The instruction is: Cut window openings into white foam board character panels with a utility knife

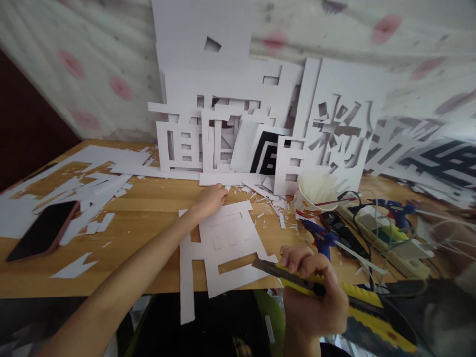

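A yellow-and-black utility knife (297,280) is gripped in my right hand (316,292), its blade out and pointing left over the lower right of a cut white foam board (232,228). That board lies at the table's front, with rectangular outlines marked on it and a slot cut near its bottom. One long strip of it overhangs the front edge. At the board's upper left edge rests my left hand (212,200), fingers curled in. Whatever its fingertips hold, if anything, is hidden.
Behind stand cut-out white character boards (182,144). Scraps (273,198) litter the table (148,198). A phone (44,230) lies left. On the right are a paper cup of glue sticks (303,198), a blue glue gun (322,238), a power strip (405,258) with cables, and another person's blurred hand (449,233).
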The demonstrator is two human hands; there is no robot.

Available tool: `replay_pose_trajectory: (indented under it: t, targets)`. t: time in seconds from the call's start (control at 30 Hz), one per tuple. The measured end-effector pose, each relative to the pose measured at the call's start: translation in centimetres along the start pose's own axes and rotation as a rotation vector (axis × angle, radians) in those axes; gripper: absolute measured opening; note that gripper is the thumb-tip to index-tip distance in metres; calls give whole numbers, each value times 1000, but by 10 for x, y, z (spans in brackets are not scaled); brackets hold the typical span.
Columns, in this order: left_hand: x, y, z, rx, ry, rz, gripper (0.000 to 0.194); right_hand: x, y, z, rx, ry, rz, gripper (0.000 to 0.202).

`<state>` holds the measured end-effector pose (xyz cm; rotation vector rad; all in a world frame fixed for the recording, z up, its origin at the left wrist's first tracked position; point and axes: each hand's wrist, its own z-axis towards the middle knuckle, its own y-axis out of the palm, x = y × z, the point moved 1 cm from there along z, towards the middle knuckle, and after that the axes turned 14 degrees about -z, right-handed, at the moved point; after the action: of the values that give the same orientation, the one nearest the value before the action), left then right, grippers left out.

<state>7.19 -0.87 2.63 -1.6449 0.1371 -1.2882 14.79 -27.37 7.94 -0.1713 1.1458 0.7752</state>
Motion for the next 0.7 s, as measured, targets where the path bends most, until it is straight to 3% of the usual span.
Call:
replay_pose_trajectory:
  t: [0.23,0.4,0.57,0.7]
  targets:
    - [-7,-14,1,147,-170,240,24,0,-7,-1,17,2,-3,34]
    - [-9,-18,-18,149,-195,268,30,8,-23,0,87,-6,-149,41]
    - [-16,-21,-44,145,-267,185,46,20,-22,2,120,73,-182,57]
    - [-18,-14,-37,190,-266,-14,37,25,-17,-2,69,64,-195,54]
